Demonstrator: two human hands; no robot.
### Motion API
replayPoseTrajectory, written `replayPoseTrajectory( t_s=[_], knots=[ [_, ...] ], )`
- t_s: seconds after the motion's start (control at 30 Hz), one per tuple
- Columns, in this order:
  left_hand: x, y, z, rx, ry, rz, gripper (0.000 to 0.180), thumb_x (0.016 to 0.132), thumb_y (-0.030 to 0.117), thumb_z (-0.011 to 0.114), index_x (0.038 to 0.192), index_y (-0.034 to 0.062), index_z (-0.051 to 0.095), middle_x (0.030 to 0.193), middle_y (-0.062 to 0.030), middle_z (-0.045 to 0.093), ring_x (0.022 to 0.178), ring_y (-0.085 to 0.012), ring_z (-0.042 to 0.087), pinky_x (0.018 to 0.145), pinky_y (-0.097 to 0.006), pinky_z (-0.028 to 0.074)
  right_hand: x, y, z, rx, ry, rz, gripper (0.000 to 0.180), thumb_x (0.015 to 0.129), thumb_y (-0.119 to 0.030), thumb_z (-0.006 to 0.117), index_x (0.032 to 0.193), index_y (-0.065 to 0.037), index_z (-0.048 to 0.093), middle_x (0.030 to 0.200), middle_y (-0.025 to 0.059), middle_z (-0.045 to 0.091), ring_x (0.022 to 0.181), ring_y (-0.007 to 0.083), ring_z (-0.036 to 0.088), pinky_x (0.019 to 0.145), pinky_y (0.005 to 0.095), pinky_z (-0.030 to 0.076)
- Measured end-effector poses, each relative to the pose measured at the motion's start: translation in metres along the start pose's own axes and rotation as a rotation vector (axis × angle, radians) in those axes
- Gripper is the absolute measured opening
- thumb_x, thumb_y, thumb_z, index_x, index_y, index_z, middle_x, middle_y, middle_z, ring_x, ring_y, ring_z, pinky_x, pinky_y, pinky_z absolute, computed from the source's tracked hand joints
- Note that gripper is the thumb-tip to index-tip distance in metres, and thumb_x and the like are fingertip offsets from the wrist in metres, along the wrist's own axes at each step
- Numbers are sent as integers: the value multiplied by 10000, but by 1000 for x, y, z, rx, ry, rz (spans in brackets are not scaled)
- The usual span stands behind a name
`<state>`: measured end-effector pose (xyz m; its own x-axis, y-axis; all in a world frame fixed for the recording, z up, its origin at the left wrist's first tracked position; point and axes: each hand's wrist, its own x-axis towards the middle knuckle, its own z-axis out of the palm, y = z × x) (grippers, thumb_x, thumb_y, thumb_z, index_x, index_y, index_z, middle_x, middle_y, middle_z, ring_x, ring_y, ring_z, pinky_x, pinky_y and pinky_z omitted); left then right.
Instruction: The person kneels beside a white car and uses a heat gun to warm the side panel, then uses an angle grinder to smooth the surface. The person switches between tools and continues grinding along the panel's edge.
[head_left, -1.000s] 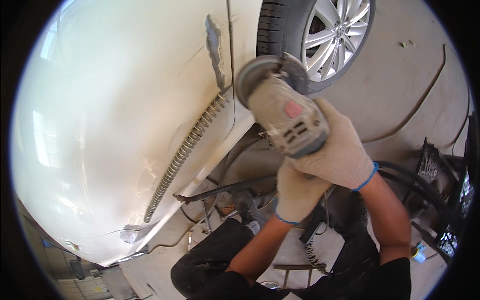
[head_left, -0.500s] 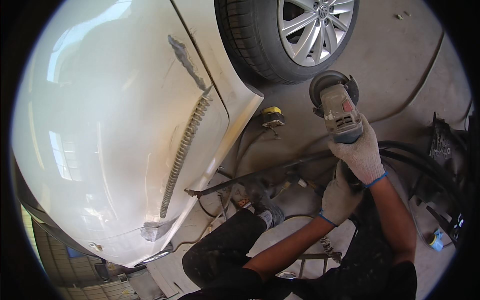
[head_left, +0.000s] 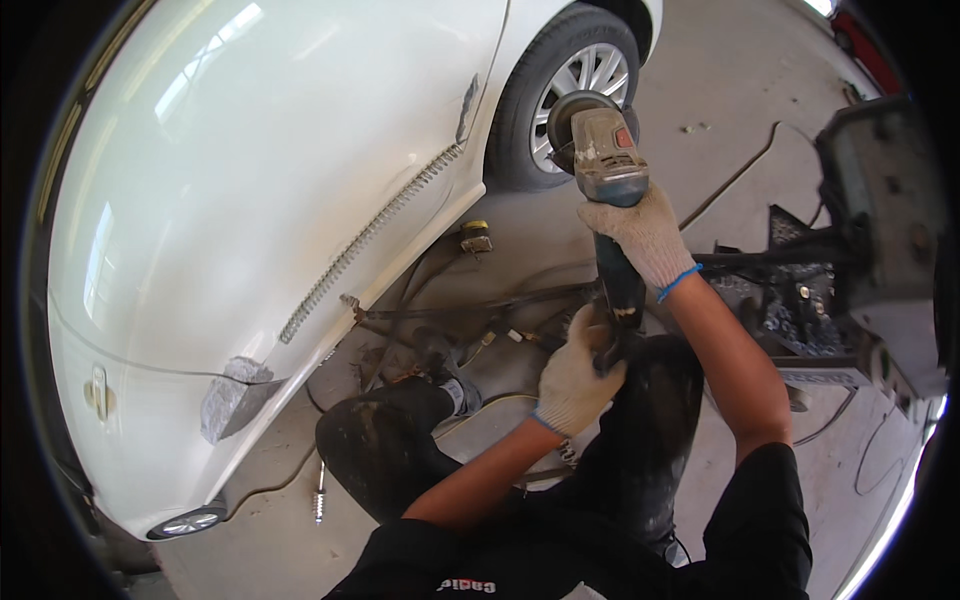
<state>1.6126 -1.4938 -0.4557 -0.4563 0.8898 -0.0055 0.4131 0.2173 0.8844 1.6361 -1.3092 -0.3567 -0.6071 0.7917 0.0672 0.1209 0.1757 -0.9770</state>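
Note:
My right hand [head_left: 645, 235], in a white knit glove with a blue cuff, grips the front body of an angle grinder [head_left: 607, 150]. Its round disc points away from me, apart from any surface. At the grinder's dark rear end, my gloved left hand [head_left: 580, 380] has its fingers curled round it, partly hidden. To my left is the white car side panel [head_left: 250, 180]. A wavy metal wire [head_left: 370, 240] runs slantwise along it, between two bare grey patches, the larger one [head_left: 235, 400] near the door handle.
Beyond the grinder stands the car's wheel [head_left: 565, 100]. A yellow-and-black tool [head_left: 476, 237] lies on the floor with cables and a dark bar [head_left: 480, 308] by my legs. On the right, a grey machine [head_left: 880, 230] stands with a tray of small metal parts [head_left: 805, 310].
My view has turned, bringing the machine on the right into sight. The grinder now sits nearer the wheel in view, and my left hand is farther from my right, at the grinder's rear.

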Motion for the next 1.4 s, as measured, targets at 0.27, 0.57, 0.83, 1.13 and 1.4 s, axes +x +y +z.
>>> replayPoseTrajectory(
  t_s=[0.27,0.57,0.83,1.13,1.4],
  knots=[
    [-176,-39,-83,3,108,94,618,836,131,711,1375,32,427,1107,-120,702,1011,-262,689,898,-360,531,-50,-74,-4,-411,310,-329,610,685,-311,809,1144,14,571,982,193,700,959,335,693,853,389,536],
    [-275,-94,-126,-230,342,115,398,881,-10,646,1255,-26,510,984,-125,699,843,-158,672,810,-289,538,-100,-123,-19,-558,443,-522,626,682,-328,821,1151,-1,566,1008,192,709,983,342,696,866,399,540],
    [-276,-106,-131,-94,267,302,343,847,-27,670,1174,8,573,942,-97,716,838,-164,703,792,-284,546,-134,-152,-10,-672,521,-549,669,679,-364,817,1159,30,569,1032,202,704,993,319,696,885,393,535],
    [-265,-104,-120,164,283,454,394,747,8,728,1122,66,624,853,-56,720,758,-250,698,695,-360,541,-127,-136,-23,-844,542,-490,658,678,-384,804,1147,20,580,992,216,715,965,361,702,858,409,545],
    [-251,-86,-117,268,220,367,238,771,42,727,1002,72,675,896,-78,717,755,-268,684,678,-367,528,-198,-18,-65,-503,510,-264,533,702,-255,824,1106,-11,575,984,158,715,903,230,701,817,356,542]
  ],
)
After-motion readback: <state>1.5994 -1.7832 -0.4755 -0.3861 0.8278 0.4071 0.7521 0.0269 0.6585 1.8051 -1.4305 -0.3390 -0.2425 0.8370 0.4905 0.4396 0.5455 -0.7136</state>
